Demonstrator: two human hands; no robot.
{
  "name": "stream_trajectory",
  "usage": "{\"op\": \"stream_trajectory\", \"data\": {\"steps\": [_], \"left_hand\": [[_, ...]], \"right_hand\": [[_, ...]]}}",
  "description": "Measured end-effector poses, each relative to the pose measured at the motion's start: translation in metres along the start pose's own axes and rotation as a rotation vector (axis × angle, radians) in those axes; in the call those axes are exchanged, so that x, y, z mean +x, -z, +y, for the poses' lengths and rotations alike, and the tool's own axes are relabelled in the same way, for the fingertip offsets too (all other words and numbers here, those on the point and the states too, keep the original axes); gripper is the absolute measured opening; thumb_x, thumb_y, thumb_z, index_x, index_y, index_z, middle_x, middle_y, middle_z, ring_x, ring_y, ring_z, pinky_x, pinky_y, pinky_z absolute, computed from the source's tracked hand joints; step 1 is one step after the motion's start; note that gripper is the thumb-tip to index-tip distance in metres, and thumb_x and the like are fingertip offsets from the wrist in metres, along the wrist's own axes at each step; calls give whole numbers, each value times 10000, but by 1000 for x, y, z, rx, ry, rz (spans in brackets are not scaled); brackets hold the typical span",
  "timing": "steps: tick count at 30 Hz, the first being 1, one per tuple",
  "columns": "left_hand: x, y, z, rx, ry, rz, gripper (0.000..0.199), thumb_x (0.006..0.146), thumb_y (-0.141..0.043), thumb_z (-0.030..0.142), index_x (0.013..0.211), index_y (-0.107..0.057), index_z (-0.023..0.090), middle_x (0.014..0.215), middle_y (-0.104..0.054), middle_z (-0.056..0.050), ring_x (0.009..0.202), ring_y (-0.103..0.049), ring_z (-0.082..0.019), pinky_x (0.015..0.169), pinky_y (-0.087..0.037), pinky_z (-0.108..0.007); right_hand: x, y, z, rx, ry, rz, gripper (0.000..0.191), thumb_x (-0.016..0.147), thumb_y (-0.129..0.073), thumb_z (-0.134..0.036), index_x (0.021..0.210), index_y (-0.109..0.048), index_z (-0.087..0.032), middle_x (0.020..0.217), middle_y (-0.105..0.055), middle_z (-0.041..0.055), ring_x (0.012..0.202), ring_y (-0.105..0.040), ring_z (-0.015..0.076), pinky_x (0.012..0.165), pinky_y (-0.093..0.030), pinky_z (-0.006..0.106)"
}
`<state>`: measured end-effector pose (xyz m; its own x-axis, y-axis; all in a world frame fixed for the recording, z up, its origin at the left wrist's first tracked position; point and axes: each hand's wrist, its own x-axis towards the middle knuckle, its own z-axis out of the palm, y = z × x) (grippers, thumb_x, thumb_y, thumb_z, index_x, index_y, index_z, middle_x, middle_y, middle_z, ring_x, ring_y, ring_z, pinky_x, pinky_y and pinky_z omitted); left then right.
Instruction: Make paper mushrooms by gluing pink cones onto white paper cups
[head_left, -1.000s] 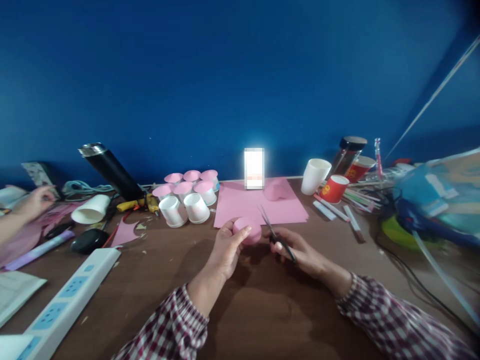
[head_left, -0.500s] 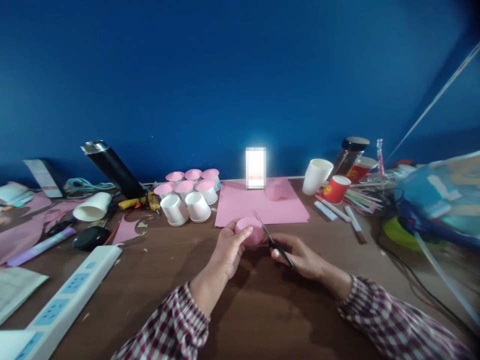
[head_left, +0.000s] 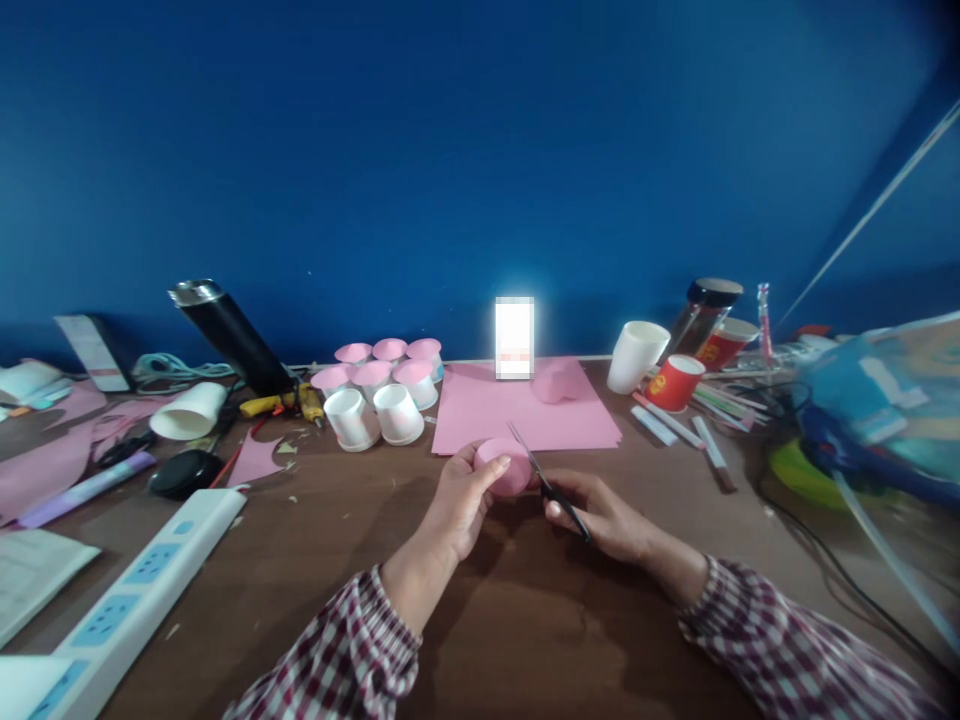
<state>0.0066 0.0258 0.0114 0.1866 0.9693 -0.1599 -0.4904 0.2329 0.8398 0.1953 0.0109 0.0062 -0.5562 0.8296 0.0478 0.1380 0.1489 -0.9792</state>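
Note:
Between thumb and fingers, my left hand (head_left: 466, 495) pinches a round pink paper piece (head_left: 511, 474). My right hand (head_left: 596, 515) is closed on the black handles of the scissors (head_left: 564, 507), whose blades point up and left along the right edge of the pink piece. Beyond both hands, pink paper sheets (head_left: 487, 410) lie on the brown table (head_left: 517, 640). A rounded pink cut-out (head_left: 555, 382) rests on the sheets near a bright, upright screen (head_left: 514, 338).
Several pink-topped cups (head_left: 415, 382) and two white cups (head_left: 399, 415) stand left of the sheets. At right are a white cup (head_left: 636, 357), a red cup (head_left: 676, 384) and markers. A power strip (head_left: 142, 590), black flask (head_left: 236, 340) and paper scraps occupy the left.
The whole view has shifted very slightly. Both hands keep their holds on the pink piece and the scissors.

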Motion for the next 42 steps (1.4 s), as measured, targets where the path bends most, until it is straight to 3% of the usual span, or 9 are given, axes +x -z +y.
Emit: {"op": "stream_trajectory", "data": {"steps": [10,28,32,42], "left_hand": [[0,1,0,-15,23,23,379,645,-772,255,960,-618,112,796,-678,-52,690,-625,-134,664,-491,-248],[-1,-2,1,-23,14,20,352,619,-786,277,899,-637,122,778,-689,-49,675,-633,-148,660,-493,-266],[-1,-1,0,-15,10,30,375,613,-791,281,915,-640,118,793,-690,-54,692,-629,-145,675,-491,-263],[-1,-1,1,-13,18,41,402,588,-802,295,913,-646,118,788,-686,-54,682,-622,-141,675,-479,-263]], "right_hand": [[1,1,-1,-24,20,2,425,860,-573,-413,1202,-599,-162,1007,-670,73,940,-590,227,810,-464,320],[2,0,-2,-58,20,-4,435,863,-547,-451,1183,-607,-162,949,-684,78,880,-607,229,842,-481,375],[2,1,-1,-56,38,-4,427,865,-552,-429,1192,-602,-160,1013,-677,89,946,-599,243,865,-471,378],[2,0,-3,-61,22,9,441,860,-556,-444,1199,-604,-165,1027,-679,89,944,-606,249,824,-492,364]]}}
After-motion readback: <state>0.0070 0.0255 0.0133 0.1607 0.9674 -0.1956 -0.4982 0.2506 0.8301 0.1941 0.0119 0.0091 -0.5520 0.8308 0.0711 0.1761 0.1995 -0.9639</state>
